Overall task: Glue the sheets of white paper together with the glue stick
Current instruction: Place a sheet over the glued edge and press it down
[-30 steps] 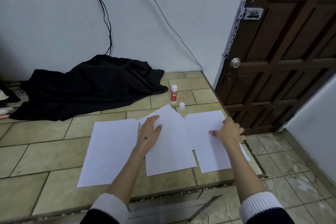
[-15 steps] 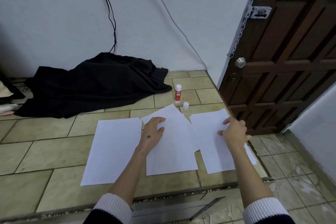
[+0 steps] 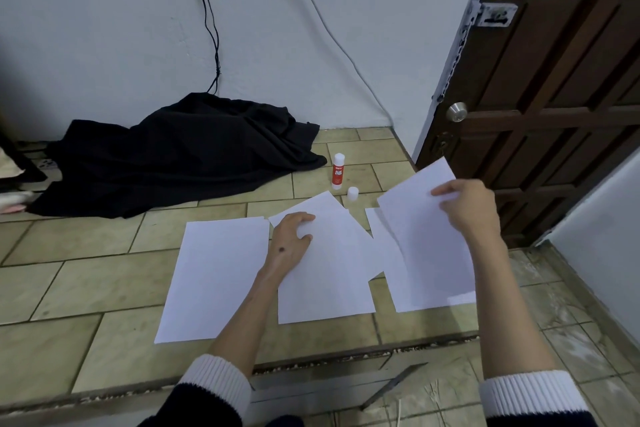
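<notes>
Matt paper sheets [image 3: 214, 274], glossy tile floor [image 3: 86, 284], dark wood door [image 3: 561, 87]

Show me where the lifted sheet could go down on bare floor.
Bare tiles lie left of the leftmost sheet, below the black cloth. A narrower strip runs between the sheets' near edges and the floor's step. It is crowded at the middle sheet under the left hand, near the glue stick and cap, and under the right hand.

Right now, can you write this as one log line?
right hand: lifting a sheet | left hand: resting on middle sheet | glue stick: upright, uncapped
</notes>
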